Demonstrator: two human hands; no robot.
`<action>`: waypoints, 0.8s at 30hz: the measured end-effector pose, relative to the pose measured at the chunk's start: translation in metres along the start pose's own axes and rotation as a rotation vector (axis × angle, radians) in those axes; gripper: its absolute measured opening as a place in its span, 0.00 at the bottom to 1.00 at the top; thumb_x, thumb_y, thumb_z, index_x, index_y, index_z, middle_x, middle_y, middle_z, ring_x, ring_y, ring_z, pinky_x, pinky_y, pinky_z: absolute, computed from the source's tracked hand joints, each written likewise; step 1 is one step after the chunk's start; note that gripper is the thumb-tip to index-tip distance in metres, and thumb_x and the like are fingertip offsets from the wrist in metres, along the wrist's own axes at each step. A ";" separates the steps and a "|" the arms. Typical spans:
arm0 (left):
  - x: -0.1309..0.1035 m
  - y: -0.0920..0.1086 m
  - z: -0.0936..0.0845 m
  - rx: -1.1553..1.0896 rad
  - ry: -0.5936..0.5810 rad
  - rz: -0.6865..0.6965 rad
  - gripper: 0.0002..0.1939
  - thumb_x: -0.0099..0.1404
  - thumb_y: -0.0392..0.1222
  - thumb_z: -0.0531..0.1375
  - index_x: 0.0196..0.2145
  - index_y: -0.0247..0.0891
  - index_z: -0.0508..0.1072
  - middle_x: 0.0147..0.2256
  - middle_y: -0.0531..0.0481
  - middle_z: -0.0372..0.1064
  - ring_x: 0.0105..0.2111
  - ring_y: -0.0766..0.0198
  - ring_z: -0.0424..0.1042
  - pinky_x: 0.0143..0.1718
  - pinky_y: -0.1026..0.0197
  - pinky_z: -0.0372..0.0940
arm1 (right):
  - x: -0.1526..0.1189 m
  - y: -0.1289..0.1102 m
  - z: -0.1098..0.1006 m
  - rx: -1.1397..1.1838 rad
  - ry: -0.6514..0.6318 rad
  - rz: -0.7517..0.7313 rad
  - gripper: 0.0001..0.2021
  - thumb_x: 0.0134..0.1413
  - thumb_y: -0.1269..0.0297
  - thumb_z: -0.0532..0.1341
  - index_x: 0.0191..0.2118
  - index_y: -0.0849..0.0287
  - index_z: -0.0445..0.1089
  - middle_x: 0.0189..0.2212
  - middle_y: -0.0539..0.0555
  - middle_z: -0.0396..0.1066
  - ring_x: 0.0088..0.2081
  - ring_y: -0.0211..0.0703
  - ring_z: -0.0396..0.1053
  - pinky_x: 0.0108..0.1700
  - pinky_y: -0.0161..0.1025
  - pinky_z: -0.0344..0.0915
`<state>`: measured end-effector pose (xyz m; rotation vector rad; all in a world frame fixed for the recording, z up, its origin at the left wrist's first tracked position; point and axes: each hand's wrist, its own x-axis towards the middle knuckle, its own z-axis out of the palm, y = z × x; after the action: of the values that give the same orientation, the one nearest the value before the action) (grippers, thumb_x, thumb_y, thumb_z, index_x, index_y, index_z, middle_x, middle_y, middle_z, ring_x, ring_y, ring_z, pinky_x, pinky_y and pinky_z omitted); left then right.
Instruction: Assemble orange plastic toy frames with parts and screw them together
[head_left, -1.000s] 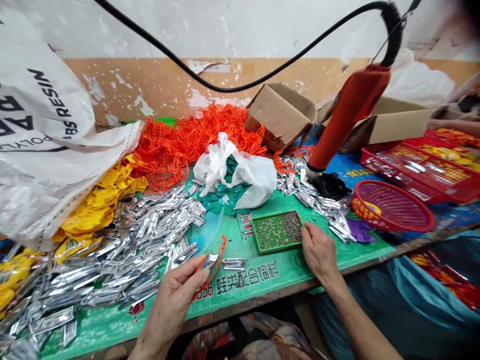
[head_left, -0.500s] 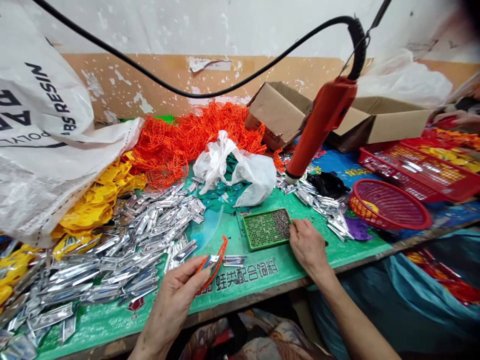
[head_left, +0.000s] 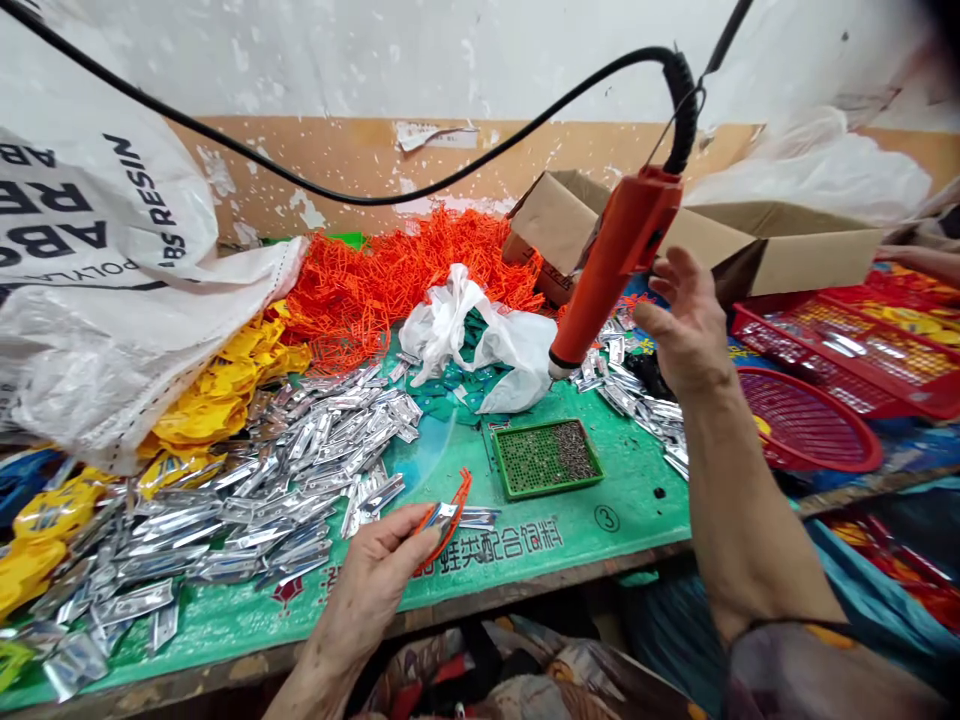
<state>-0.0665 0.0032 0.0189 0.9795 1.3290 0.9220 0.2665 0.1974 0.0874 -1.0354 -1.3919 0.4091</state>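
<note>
Rectangular green plastic tray (head_left: 553, 488): right of flat silver metal pieces (head_left: 300, 480). Crumpled white plastic bag (head_left: 525, 345): far-left of tray. Round red plastic basket (head_left: 817, 420): right of tray.

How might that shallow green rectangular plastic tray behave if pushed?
The tray would probably slide rather than tip, being low and broad. The small grey metallic-looking pieces gathered toward one end might spill if it tilted, since its rim looks shallow.

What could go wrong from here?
The red tool hangs beside the open right hand; if bumped, it might swing into the green tray and scatter the small metal pieces in it. The left hand pinches an orange strip and a silver part at the fingertips, so either could slip.
</note>
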 end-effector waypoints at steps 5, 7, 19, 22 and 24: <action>-0.006 0.003 0.003 -0.001 0.017 0.009 0.14 0.58 0.46 0.64 0.39 0.37 0.83 0.35 0.46 0.79 0.34 0.59 0.72 0.36 0.61 0.65 | 0.036 -0.027 0.044 0.393 -0.340 0.220 0.18 0.47 0.67 0.64 0.47 0.59 0.70 0.45 0.53 0.76 0.40 0.37 0.75 0.38 0.41 0.66; -0.006 0.001 0.001 -0.007 0.006 0.004 0.14 0.59 0.46 0.64 0.40 0.38 0.82 0.36 0.47 0.79 0.34 0.59 0.72 0.37 0.62 0.65 | 0.035 -0.039 0.054 0.410 -0.362 0.280 0.14 0.47 0.68 0.64 0.43 0.62 0.70 0.37 0.49 0.77 0.33 0.33 0.75 0.35 0.40 0.66; -0.002 -0.002 0.003 -0.028 0.036 -0.030 0.16 0.57 0.48 0.66 0.41 0.39 0.83 0.36 0.49 0.80 0.36 0.58 0.73 0.39 0.63 0.66 | -0.059 -0.055 0.071 0.421 -0.090 0.361 0.17 0.36 0.62 0.72 0.34 0.59 0.68 0.20 0.45 0.70 0.19 0.37 0.67 0.23 0.39 0.68; 0.001 -0.003 0.000 -0.008 0.007 -0.037 0.17 0.57 0.49 0.66 0.42 0.40 0.82 0.37 0.49 0.80 0.36 0.58 0.74 0.39 0.63 0.66 | -0.074 -0.048 0.072 0.397 -0.063 0.320 0.20 0.34 0.64 0.72 0.36 0.59 0.67 0.21 0.44 0.69 0.19 0.36 0.67 0.24 0.38 0.66; 0.002 -0.006 -0.002 0.010 -0.005 -0.032 0.17 0.57 0.50 0.66 0.42 0.40 0.82 0.37 0.49 0.80 0.36 0.57 0.74 0.39 0.63 0.66 | -0.079 -0.043 0.072 0.383 -0.036 0.299 0.19 0.36 0.65 0.71 0.38 0.59 0.67 0.21 0.44 0.69 0.20 0.36 0.66 0.25 0.38 0.66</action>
<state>-0.0680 0.0031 0.0126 0.9645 1.3428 0.8891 0.1703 0.1388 0.0632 -0.9198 -1.1323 0.8823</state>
